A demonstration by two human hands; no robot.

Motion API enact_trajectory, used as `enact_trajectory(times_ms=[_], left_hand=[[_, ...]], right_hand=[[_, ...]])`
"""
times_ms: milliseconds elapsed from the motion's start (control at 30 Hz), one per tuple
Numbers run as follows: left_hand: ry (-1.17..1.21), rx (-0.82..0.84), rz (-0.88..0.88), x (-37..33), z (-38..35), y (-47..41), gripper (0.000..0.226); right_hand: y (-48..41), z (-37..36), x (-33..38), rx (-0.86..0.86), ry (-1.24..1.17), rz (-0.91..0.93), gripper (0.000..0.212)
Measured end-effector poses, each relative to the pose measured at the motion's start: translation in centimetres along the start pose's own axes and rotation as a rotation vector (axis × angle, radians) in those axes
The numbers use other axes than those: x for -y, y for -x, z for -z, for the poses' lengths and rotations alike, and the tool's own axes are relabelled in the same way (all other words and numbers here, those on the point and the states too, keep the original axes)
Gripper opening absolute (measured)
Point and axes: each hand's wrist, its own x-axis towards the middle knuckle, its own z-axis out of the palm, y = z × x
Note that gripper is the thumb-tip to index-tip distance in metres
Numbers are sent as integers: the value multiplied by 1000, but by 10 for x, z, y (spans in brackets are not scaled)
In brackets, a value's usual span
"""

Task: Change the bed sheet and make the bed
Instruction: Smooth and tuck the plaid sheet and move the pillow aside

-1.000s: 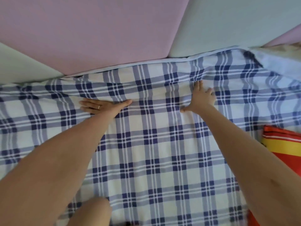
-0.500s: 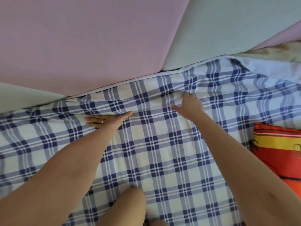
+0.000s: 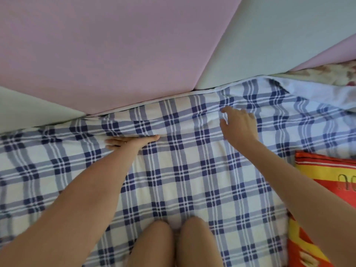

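A blue and white checked bed sheet covers the bed up to the padded wall. My left hand lies flat on it with straight fingers, pressing a fold near the far edge. My right hand hovers over or lightly touches the sheet further right, fingers spread and loosely bent, holding nothing. At the far right the sheet's corner is turned over, showing its pale underside. My two knees rest on the sheet at the bottom.
Pink and pale grey-green padded wall panels stand right behind the bed. A red and yellow cushion or bag lies on the bed at the right. A floral fabric shows at the far right corner.
My right hand has lifted and moved right along the far edge, its fingers spreading. The left hand stays pressed flat. The camera has tilted, bringing both knees into view.
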Motion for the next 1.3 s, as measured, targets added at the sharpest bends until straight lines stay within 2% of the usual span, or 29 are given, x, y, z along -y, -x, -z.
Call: enact_trajectory(times_ms=[100,167,267,333,400,467,533,567,633,700,767,900,1100,1200,1233,1300], left_hand=[[-17,-117,44,1,-1,36,172],[27,-131,42,-1,6,83,172],[100,-182,-45,9,2,74,165],[122,-186,-110,22,1,69,149],[134,-249,-173,36,8,75,124],[189,-468,-290,45,21,81,91],[128,-776,-571,45,32,97,65],[43,-862,-721,39,35,106,56],[-111,-837,-932,21,36,116,40],[-164,-723,-1012,4,30,120,27],[-243,-680,-1050,-11,25,116,19],[-349,-635,-1100,-22,22,98,33],[-594,-654,-1222,-5,22,74,60],[-516,-780,-1198,9,27,72,57],[-453,-828,-1154,14,32,73,56],[-344,-861,-1071,23,42,72,58]], right_hand=[[-36,-4,11,10,63,131,40],[-57,-12,27,57,85,177,43],[-82,-26,51,89,97,151,35],[-94,-32,63,99,82,88,30],[-99,-34,67,138,85,41,29],[-96,-35,66,149,76,43,36],[-89,-36,58,71,36,71,36],[-84,-36,54,17,-13,83,34],[-75,-37,51,-52,-243,67,30],[-71,-41,52,-76,-592,10,20],[-66,-44,56,-97,-806,-58,11],[-67,-50,59,-34,-957,-97,2],[-75,-47,61,16,-1089,-155,5],[-72,-51,73,-7,-1167,-259,8],[-69,-52,77,-33,-1104,-248,10],[-64,-51,81,-94,-802,-123,22]])
